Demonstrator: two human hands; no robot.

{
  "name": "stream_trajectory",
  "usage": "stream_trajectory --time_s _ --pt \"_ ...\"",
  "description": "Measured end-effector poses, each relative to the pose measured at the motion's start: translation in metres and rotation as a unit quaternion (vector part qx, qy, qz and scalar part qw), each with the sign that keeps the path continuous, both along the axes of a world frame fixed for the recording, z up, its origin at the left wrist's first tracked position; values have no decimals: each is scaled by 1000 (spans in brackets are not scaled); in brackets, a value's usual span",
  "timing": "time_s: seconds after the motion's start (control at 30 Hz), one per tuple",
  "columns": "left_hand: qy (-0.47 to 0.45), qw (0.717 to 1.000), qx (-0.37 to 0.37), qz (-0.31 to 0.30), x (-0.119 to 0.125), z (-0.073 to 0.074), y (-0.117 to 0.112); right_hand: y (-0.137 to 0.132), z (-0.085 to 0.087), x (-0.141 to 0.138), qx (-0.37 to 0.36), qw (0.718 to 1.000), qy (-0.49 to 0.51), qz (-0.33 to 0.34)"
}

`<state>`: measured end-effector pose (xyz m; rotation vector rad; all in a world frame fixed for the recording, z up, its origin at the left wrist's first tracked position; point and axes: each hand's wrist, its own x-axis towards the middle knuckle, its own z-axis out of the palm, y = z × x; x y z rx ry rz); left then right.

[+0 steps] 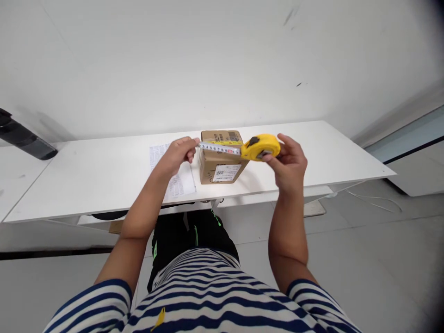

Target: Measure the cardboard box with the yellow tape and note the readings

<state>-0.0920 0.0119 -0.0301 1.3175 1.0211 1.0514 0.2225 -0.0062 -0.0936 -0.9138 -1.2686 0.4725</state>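
A yellow tape measure [261,147] is gripped at its case by my right hand [290,163]. Its white blade [219,148] is pulled out to the left, and my left hand [177,155] pinches the free end. The blade runs across the top of a brown cardboard box [222,161]; whether it touches the box I cannot tell. The box carries yellow tape on top and a white printed label [226,173] on its near side. Beneath and beside my left hand lie printed paper sheets [183,181].
The box and papers rest on a white table [104,178] set against a white wall [194,60]. A dark cylinder [29,138] leans in from the far left. White cables [376,200] lie on the floor at the right.
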Motion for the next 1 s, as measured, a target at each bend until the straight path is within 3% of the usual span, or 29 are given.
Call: stream_trajectory --time_s 0.07,0.2,0.33,0.47,0.63,0.73,0.83,0.93,1.0 --pt "-12 999 -39 23 -8 0 22 24 3 25 -39 999 -27 3" --pt "116 991 -39 52 -10 -9 42 55 9 52 -107 988 -110 0" --pt "196 979 -42 25 4 -19 42 57 10 49 -120 983 -139 -11" --pt "209 977 -30 40 19 -24 40 52 2 46 -105 984 -146 -19" --pt "239 970 17 42 17 -14 39 50 2 44 -76 986 -142 -32" --pt "229 971 52 48 8 3 27 37 15 33 -27 989 -131 -58" --pt "163 977 115 81 -1 23 0 9 28 12 58 992 -100 -57" --pt "104 984 140 43 -2 32 -29 -23 36 -20 130 983 -127 -29" --pt "82 990 116 5 0 30 -41 -38 39 -47 126 972 -196 -16"
